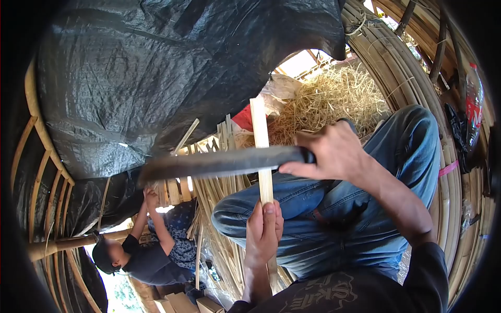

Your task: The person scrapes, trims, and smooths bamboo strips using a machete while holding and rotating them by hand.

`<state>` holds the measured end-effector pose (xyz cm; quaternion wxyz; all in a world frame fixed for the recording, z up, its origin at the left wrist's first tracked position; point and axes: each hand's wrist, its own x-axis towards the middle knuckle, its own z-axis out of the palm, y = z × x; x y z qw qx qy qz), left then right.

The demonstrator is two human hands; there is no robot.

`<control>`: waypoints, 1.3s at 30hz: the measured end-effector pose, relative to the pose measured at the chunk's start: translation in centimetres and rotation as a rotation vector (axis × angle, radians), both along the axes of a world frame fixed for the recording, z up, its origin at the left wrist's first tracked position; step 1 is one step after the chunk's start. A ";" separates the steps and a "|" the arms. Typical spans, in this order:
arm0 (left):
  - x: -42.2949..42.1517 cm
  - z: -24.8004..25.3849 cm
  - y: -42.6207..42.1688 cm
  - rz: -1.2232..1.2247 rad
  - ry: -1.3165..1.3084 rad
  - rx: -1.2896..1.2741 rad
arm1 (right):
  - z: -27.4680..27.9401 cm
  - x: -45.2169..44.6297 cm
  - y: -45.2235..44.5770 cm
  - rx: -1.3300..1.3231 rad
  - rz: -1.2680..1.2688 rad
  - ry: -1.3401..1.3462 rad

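Knife (224,163) clasped in R hand (335,154), blade crossing wood strip (260,133) gripped at near end by L hand (263,229), contact unclear due to blur; poss. hazard: blade skidding twd L hand, if mis-angled, cd cut thumb (269,211).

Makeshift rural workshop for wood or bamboo; which of the two cannot be told. The shelter is of rough build: black plastic sheeting (141,78) spans the upper left, beside a bent pole (32,96) and a row of slats (55,195). Daylight and greenery (125,298) show through gaps. Stock and waste indicate the trade: long strips lie in a bundle (399,68) at right and in a loose pile (216,182) near the centre, with a heap of straw-like shavings (339,99) behind. A long-bladed knife (224,163) and a pale strip (261,128), both hand-held, indicate manual work.
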<state>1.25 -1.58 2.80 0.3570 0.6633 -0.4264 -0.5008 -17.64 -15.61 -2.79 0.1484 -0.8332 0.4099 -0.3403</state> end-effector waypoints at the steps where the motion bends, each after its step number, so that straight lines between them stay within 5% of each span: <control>1: 0.0 0.0 -0.3 -0.016 -0.006 -0.017 | 0.0 -0.1 -0.3 0.005 -0.003 -0.002; 11: 0.4 -0.3 -0.1 -0.006 0.085 0.005 | -1.0 -0.8 -2.3 0.133 0.015 0.005; 17: 0.3 0.0 0.4 -0.017 0.020 0.039 | -2.6 -0.8 -3.8 -0.103 -0.068 0.070; 19: 0.3 0.3 1.5 0.134 -0.001 0.107 | -3.2 -1.8 -5.7 -0.023 -0.287 -0.059; 21: 2.1 -0.3 3.8 0.088 0.040 0.072 | -3.3 -4.7 -8.6 0.346 -0.490 -0.128; 25: 2.3 -0.1 3.5 0.075 0.135 0.089 | -3.4 -3.7 -6.2 0.609 -0.384 -0.535; 33: 0.2 -1.7 0.8 -0.016 0.077 0.026 | -1.3 2.2 0.3 0.140 0.137 -0.131; 39: 0.3 -2.2 1.7 0.023 -0.186 0.101 | -3.2 2.1 -1.0 -0.046 -0.045 -0.109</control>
